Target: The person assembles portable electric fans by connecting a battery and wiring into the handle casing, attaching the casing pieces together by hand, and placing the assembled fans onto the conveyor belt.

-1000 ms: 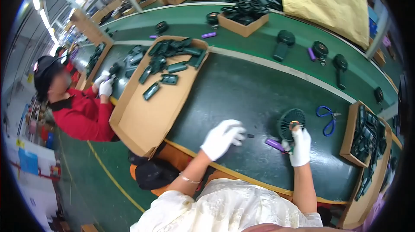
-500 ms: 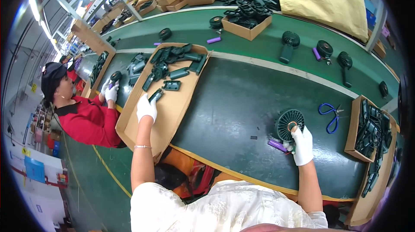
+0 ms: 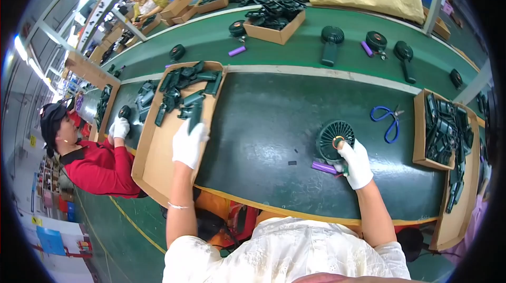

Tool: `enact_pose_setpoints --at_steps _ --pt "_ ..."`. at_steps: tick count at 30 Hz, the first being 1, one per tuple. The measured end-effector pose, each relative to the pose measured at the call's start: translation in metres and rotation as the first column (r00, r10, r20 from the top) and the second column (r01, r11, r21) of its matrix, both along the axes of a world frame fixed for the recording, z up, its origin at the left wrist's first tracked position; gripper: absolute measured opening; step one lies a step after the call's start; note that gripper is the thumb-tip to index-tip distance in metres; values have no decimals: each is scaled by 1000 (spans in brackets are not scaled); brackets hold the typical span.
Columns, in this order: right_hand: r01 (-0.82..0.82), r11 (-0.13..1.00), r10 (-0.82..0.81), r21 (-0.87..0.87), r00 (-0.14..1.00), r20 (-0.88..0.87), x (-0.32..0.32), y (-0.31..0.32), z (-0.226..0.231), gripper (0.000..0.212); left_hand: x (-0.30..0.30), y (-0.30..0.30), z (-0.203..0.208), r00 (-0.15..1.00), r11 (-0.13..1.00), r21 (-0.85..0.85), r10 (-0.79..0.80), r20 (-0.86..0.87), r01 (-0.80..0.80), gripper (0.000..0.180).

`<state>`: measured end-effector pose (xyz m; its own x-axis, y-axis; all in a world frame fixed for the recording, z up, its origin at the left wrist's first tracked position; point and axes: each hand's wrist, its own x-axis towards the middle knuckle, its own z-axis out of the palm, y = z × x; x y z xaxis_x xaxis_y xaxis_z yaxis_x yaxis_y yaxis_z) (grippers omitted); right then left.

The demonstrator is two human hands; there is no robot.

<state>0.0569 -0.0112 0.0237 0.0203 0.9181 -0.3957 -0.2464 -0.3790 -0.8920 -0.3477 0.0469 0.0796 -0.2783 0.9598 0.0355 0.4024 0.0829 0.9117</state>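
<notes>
My left hand (image 3: pixel 188 145), in a white glove, is closed on a dark green plastic handle shell (image 3: pixel 195 115). It is over the right side of a shallow cardboard tray (image 3: pixel 150 169) that holds several more dark green shells (image 3: pixel 176 85) at its far end. My right hand (image 3: pixel 358 166), also gloved, grips the rim side of a round dark green fan head (image 3: pixel 328 138), thumb near the copper-coloured ring at its middle. A purple battery cell (image 3: pixel 323 167) lies beside the fan head, with small wires next to my fingers.
Blue-handled snips (image 3: pixel 391 125) lie right of the fan head. A cardboard box of dark parts (image 3: pixel 419 140) stands at the right edge. Beyond runs a green conveyor (image 3: pixel 295 54) with fans, batteries and a parts box (image 3: pixel 274 32). A co-worker in red (image 3: pixel 100 169) sits at left.
My left hand has moved right and come up from the tray with a shell standing out of its fingers. My right hand keeps its hold on the fan head; the whole view has shifted.
</notes>
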Motion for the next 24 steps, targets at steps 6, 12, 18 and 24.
enact_pose_setpoints --at_steps 6,12,18,24 --pt "21 966 -2 256 997 -76 0 5 6 42 151 -3 -44 564 857 -64 -279 777 512 52" --pt "94 991 -39 97 888 -458 18 12 0 28 235 -4 -48 460 743 90 -499 735 663 40" --pt "16 992 37 128 915 -402 21 7 2 19 240 -11 -48 335 727 23 -345 877 686 44" --pt "90 978 -14 189 930 -367 23 9 -6 17 229 -17 -56 490 700 -117 -360 794 705 23"
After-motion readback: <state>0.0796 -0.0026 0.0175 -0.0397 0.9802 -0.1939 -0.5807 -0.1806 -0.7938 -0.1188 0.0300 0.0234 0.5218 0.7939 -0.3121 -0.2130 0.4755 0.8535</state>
